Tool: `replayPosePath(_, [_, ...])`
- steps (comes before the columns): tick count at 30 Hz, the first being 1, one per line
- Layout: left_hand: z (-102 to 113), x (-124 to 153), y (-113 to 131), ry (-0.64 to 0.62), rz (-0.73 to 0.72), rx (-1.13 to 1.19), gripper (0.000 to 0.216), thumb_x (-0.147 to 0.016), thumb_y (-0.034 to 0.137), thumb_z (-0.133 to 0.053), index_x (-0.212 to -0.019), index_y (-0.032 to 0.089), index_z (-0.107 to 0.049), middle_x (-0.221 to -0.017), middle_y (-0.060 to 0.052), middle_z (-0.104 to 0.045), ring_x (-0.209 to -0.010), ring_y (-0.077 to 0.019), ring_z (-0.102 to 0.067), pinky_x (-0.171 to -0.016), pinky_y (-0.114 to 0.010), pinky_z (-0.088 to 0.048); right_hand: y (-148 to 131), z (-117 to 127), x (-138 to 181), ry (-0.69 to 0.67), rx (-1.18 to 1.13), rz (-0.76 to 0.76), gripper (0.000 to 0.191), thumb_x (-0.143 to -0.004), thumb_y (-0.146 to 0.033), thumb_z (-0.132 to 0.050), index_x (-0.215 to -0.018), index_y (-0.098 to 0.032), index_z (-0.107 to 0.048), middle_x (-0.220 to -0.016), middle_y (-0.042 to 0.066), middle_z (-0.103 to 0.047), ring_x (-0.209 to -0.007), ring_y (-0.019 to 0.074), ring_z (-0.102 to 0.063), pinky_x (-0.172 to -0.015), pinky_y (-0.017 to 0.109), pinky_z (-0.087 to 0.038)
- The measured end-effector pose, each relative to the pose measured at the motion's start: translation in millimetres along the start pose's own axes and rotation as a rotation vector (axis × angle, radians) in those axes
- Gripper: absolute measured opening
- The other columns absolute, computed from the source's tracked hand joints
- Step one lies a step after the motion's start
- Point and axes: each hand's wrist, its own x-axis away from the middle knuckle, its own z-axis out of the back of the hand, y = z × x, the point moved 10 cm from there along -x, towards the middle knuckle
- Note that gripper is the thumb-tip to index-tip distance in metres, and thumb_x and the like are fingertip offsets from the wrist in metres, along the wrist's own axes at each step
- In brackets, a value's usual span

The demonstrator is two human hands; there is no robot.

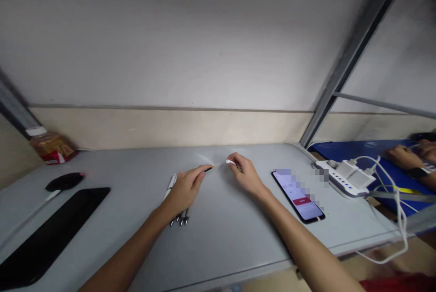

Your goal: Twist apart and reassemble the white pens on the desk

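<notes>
The left hand (pixel 185 188) pinches a dark stick (pixel 208 169), its long axis running rightward across a gap toward the white piece (pixel 229 161) clamped in the right hand (pixel 246 175).

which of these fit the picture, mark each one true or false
1. The left hand holds a dark piece with a yellow tip. True.
2. The right hand is empty. False: it holds a white piece.
3. The phone has its screen lit. True.
4. The bottle stands right of the phone. False: it is at far left.
5. Pens lie partly hidden by the left hand. True.
6. The power strip has nothing plugged in. False: white plugs sit in it.
</notes>
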Motion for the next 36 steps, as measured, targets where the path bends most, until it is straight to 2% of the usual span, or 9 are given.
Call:
replayPosePath(6, [-1.4, 0.9, -3.2, 0.009, -0.027, -0.084, 0.036, -0.095, 0.034, -0.032, -0.118, 0.028, -0.060, -0.100, 0.000, -0.072, -0.082, -0.0155, -0.066, -0.074, -0.027, -0.045, -12.5, -7.1, 2.7, -0.065, 0.217, 0.136, 0.016, -0.086, -0.013, -0.046, -0.094, -0.019, -0.058, -0.087, 0.004, -0.062, -0.082, 0.0174, -0.054, -0.078, 0.030, -0.038])
replayPosePath(11, [-9.2, 0.9, -1.2, -0.034, -0.075, -0.165, 0.033, -0.097, 0.031, -0.031, -0.114, 0.029, -0.059, -0.106, 0.001, -0.071, -0.094, -0.0162, -0.065, -0.082, -0.029, -0.040, -18.1, -16.8, 7.2, -0.135, 0.266, 0.186, 0.016, -0.086, -0.013, -0.049, -0.097, -0.020, -0.059, -0.091, 0.004, -0.062, -0.089, 0.0185, -0.054, -0.083, 0.032, -0.036])
replayPosePath(15, [-15.9, 2.9, 1.7, -0.046, -0.110, -0.247, 0.031, -0.098, 0.029, -0.030, -0.113, 0.030, -0.057, -0.108, 0.001, -0.070, -0.096, -0.0179, -0.063, -0.084, -0.033, -0.035, -25.0, -28.9, 13.0, -0.185, 0.295, 0.236, 0.019, -0.087, -0.014, -0.051, -0.102, -0.020, -0.059, -0.096, 0.005, -0.062, -0.091, 0.0187, -0.053, -0.083, 0.031, -0.036])
replayPosePath(19, [-19.5, 4.6, 1.8, -0.056, -0.098, -0.274, 0.028, -0.098, 0.032, -0.030, -0.111, 0.025, -0.054, -0.106, -0.002, -0.069, -0.093, -0.0204, -0.063, -0.081, -0.034, -0.033, -27.4, -38.2, 15.9, -0.193, 0.343, 0.249, 0.020, -0.090, -0.015, -0.049, -0.105, -0.019, -0.061, -0.095, 0.005, -0.062, -0.089, 0.0179, -0.053, -0.082, 0.030, -0.037])
replayPosePath(26, [-23.5, 6.3, 3.2, -0.099, -0.087, -0.285, 0.036, -0.100, 0.034, -0.023, -0.088, 0.021, -0.054, -0.087, -0.002, -0.065, -0.084, -0.0195, -0.058, -0.079, -0.036, -0.031, -30.4, -41.3, 17.4, -0.202, 0.432, 0.275, 0.020, -0.090, -0.016, -0.052, -0.105, -0.020, -0.063, -0.093, 0.005, -0.062, -0.090, 0.0184, -0.053, -0.081, 0.030, -0.036])
replayPosePath(32, [-29.9, 7.2, 2.4, -0.117, -0.107, -0.247, 0.029, -0.100, 0.030, -0.024, -0.096, 0.022, -0.052, -0.092, -0.002, -0.064, -0.089, -0.0205, -0.057, -0.083, -0.038, -0.033, -35.1, -48.8, 19.8, -0.227, 0.414, 0.283, 0.020, -0.089, -0.014, -0.053, -0.106, -0.020, -0.063, -0.095, 0.006, -0.064, -0.091, 0.0179, -0.055, -0.082, 0.030, -0.037])
replayPosePath(36, [-32.9, 8.0, 0.3, -0.117, -0.133, -0.255, 0.029, -0.100, 0.030, -0.024, -0.093, 0.021, -0.051, -0.089, -0.002, -0.062, -0.086, -0.0207, -0.056, -0.083, -0.038, -0.034, -36.7, -50.6, 20.1, -0.223, 0.390, 0.287, 0.019, -0.092, -0.016, -0.051, -0.107, -0.019, -0.062, -0.095, 0.007, -0.065, -0.090, 0.0181, -0.056, -0.082, 0.030, -0.039])
